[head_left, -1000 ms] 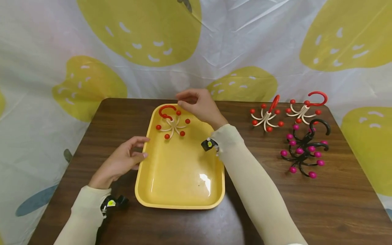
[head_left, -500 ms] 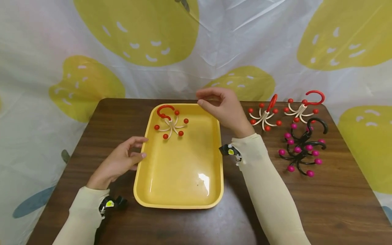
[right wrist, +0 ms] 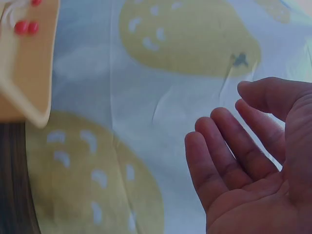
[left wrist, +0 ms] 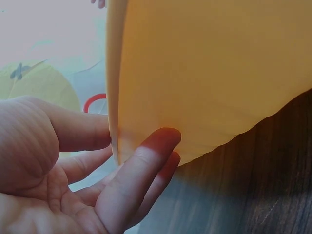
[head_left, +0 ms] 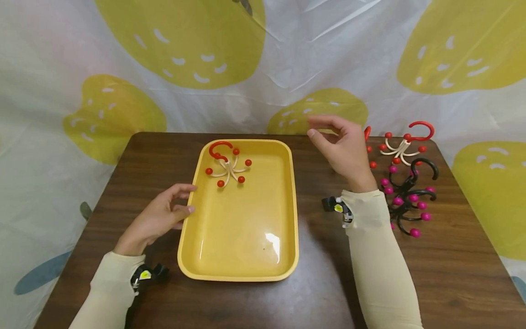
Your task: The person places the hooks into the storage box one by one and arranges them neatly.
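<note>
My left hand (head_left: pixel 158 214) rests at the left side of a yellow tray (head_left: pixel 294 214). In the left wrist view, thumb and one finger reach the rim while other fingers touch the outer wall (left wrist: pixel 209 83). A white multi-arm hook hanger (head_left: pixel 228 170) with red ball tips and a red hook lies in the tray's far left corner. My right hand (head_left: pixel 345 148) is raised in the air right of the tray, fingers loosely bent, nothing held. It partly hides a second white-and-red hanger (head_left: pixel 372 164).
Farther right stands a third white-and-red hanger (head_left: pixel 404 146). Nearer, two black hangers with pink balls (head_left: pixel 415 233) overlap, partly behind the right sleeve (head_left: pixel 380 256). A lemon-printed curtain (head_left: pixel 230 109) hangs along the back of the wooden table (head_left: pixel 468 274).
My right hand has moved right, from over the tray's far edge to beyond its right side, and now covers part of a hanger. My left hand stays at the tray.
</note>
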